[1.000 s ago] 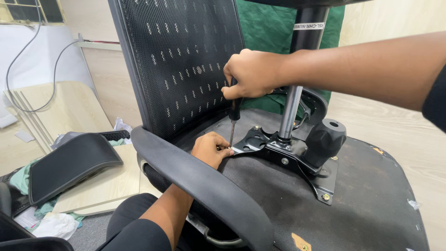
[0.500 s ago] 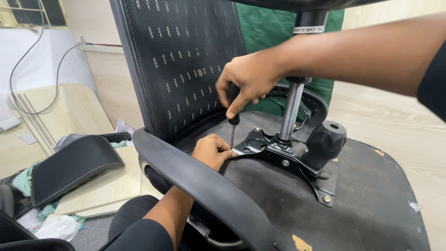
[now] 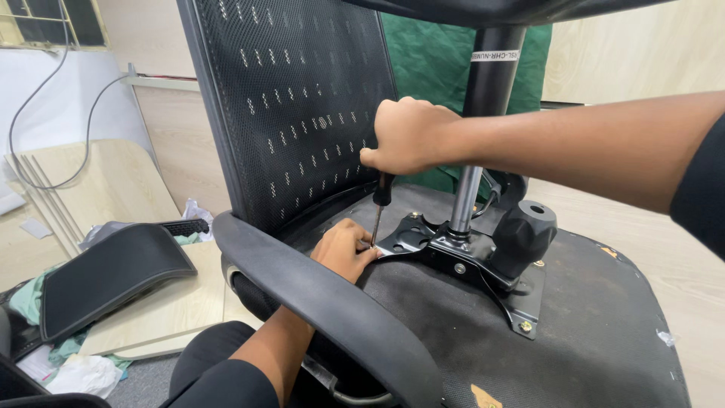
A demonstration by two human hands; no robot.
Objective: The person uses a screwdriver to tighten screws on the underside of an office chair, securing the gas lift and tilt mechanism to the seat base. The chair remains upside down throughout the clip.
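An office chair lies upside down, its black seat underside (image 3: 529, 340) facing up. My right hand (image 3: 408, 136) grips the handle of a screwdriver (image 3: 380, 200) held upright, its tip at the edge of the black metal mechanism plate (image 3: 468, 261). My left hand (image 3: 343, 249) reaches under the curved black armrest (image 3: 317, 298) and pinches at the screwdriver tip beside the plate, steadying something too small to make out. The chrome gas cylinder (image 3: 464, 193) rises just right of my right hand.
The mesh backrest (image 3: 294, 106) stands behind my hands. A black knob (image 3: 529, 227) sits on the mechanism. To the left lie a loose black pad (image 3: 106, 276), light wooden boards (image 3: 106, 181) and crumpled cloth. A green cloth (image 3: 438, 53) hangs behind.
My right hand briefly loosened its fingers on the screwdriver handle, then closed again in a full fist over it. The left hand stays at the tip.
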